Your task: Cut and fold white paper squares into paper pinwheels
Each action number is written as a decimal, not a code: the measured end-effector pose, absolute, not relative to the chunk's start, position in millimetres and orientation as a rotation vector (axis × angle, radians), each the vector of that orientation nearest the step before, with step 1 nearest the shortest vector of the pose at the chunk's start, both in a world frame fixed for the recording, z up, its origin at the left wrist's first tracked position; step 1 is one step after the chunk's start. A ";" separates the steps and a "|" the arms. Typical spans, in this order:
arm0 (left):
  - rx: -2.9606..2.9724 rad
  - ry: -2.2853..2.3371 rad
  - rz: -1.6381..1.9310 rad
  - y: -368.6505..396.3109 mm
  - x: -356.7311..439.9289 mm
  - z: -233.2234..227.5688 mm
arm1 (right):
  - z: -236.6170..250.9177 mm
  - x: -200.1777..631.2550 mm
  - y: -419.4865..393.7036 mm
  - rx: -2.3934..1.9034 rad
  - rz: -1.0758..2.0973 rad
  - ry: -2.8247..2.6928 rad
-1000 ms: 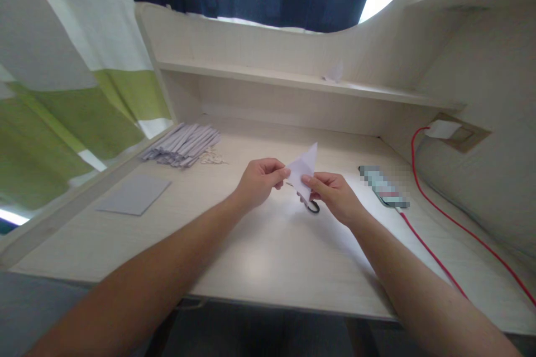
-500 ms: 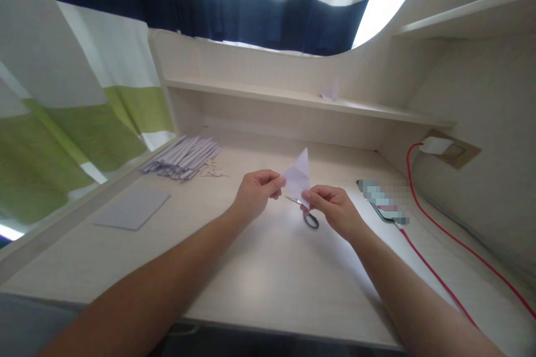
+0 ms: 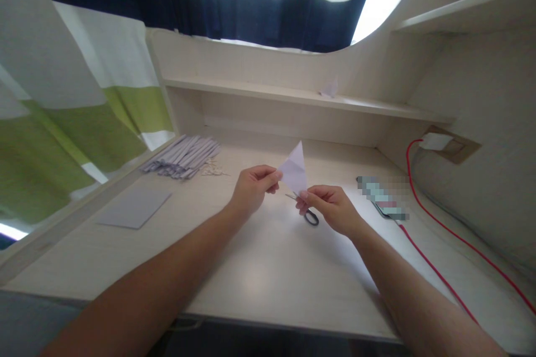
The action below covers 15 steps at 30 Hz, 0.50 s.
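Observation:
Above the middle of the pale desk (image 3: 259,268) I hold a folded white paper triangle (image 3: 293,170) between both hands. My left hand (image 3: 251,189) pinches its left corner with thumb and forefinger. My right hand (image 3: 329,209) pinches its lower corner. The paper's tip points up. Small scissors (image 3: 307,215) with a dark handle lie on the desk just under the paper, partly hidden by my right hand.
A pile of folded paper strips (image 3: 184,154) and small scraps lie at the back left. A grey sheet (image 3: 134,208) lies flat at the left. A phone (image 3: 381,197) on a red cable (image 3: 444,281) sits at the right. A paper piece (image 3: 329,89) rests on the shelf.
The paper triangle has turned in my fingers, its tip swinging a little to the left. Both hands stayed close together above the scissors. The view tilted upward.

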<state>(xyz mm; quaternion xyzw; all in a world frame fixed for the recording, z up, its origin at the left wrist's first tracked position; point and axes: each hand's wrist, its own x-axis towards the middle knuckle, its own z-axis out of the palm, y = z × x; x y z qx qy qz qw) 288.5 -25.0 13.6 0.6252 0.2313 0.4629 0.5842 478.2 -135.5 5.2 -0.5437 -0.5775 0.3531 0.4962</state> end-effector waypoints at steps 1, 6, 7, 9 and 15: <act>1.463 0.539 1.077 -25.1 288.3 13.8 | 5.2 478.7 -135.9 -1.323 0.853 -1.419; 1.497 0.532 1.071 -25.1 287.4 15.7 | 9.1 478.4 -137.7 -1.336 0.807 -1.412; 1.511 0.524 1.053 -25.4 287.6 15.7 | 10.4 477.9 -137.8 -1.321 0.805 -1.397; 1.551 0.493 0.978 -26.5 288.6 14.7 | 12.5 476.9 -137.3 -1.279 0.800 -1.347; 1.628 0.423 0.812 -29.7 292.9 5.4 | 12.6 477.2 -135.8 -1.248 0.737 -1.173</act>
